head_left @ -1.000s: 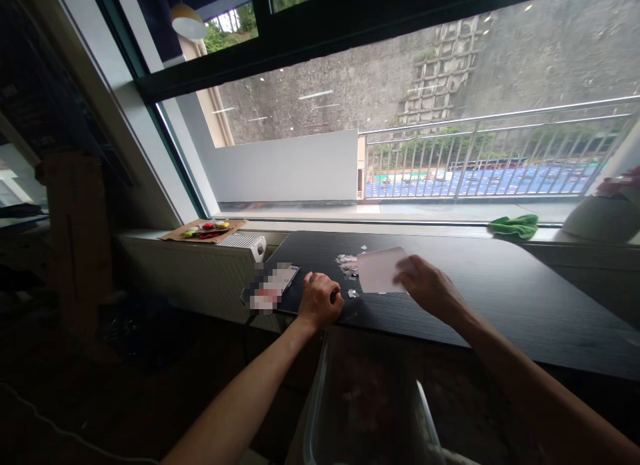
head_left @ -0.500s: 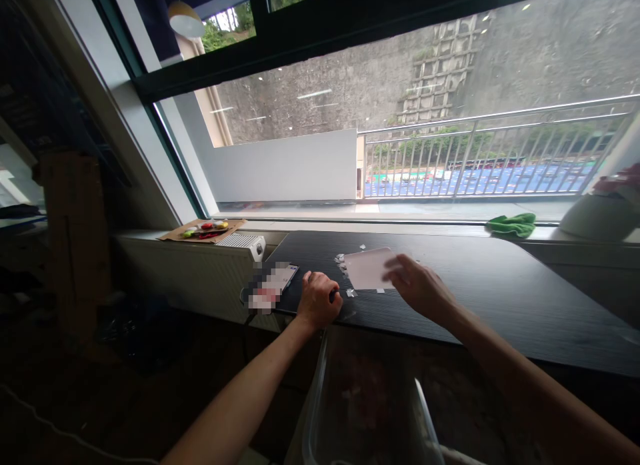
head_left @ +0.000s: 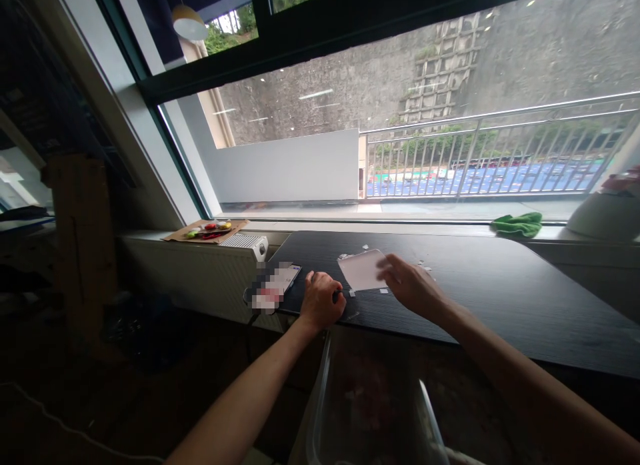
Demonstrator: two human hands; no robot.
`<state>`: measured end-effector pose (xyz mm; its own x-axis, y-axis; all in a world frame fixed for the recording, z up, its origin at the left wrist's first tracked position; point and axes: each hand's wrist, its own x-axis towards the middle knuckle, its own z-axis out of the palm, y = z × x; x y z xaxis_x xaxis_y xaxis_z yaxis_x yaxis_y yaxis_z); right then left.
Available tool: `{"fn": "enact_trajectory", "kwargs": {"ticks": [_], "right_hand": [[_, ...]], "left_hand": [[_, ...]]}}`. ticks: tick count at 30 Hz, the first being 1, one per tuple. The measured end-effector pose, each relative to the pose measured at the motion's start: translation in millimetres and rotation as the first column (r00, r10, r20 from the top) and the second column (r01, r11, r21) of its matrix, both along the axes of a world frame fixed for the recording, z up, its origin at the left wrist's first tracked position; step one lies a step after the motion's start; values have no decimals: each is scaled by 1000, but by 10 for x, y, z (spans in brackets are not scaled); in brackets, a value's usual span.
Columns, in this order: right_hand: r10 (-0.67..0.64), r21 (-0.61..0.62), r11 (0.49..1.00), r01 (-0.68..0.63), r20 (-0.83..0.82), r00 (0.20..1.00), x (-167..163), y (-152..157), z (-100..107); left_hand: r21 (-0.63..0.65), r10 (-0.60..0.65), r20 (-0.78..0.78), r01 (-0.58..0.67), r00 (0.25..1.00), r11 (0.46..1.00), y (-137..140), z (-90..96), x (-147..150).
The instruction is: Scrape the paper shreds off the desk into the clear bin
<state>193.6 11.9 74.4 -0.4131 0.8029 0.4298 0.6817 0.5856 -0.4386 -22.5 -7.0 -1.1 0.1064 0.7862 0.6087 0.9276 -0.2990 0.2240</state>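
Note:
My right hand [head_left: 407, 282] is closed on the right edge of a pale pinkish-white card [head_left: 361, 270] and holds it low over the dark table [head_left: 480, 292]. Its fingertips are slightly blurred. My left hand [head_left: 323, 295] rests at the front edge of the table, curled into a fist. A dark bit shows between its fingers, too small to name. Small white scraps [head_left: 384, 291] lie around the card, and some are partly hidden under it. Left of my left hand lies a phone [head_left: 293, 276], partly blurred out.
Below the table's front edge stands a clear plastic bin [head_left: 320, 398]. A radiator [head_left: 200, 265] with a cardboard piece [head_left: 175, 236] on top is at the left. A green cloth [head_left: 517, 225] and a white pot [head_left: 600, 215] sit on the window sill.
My right hand and the card have shifted a little left, and the card is tilted differently. It covers scraps seen before at its left. My left hand stays in place.

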Motion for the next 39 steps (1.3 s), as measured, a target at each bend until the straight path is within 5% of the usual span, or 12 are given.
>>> {"fn": "enact_trajectory", "kwargs": {"ticks": [16,25,35,39], "right_hand": [[-128,-56,990,128,9,992,147,-83,141],[-42,-190,982,8,-175,984,-63,75,-93],[-183,-120,978,168,-126,975,164,41,-12],[-158,-255,963,92,-252,955,219,151,-209]], "left_hand": [[-6,-7,16,8,1000,1000,-2,8,9],[51,117,232,-132,966,990,65,-14,-65],[-27,174,164,-172,971,985,69,4,-40],[-75,138,120,-129,983,989,67,4,-24]]}}
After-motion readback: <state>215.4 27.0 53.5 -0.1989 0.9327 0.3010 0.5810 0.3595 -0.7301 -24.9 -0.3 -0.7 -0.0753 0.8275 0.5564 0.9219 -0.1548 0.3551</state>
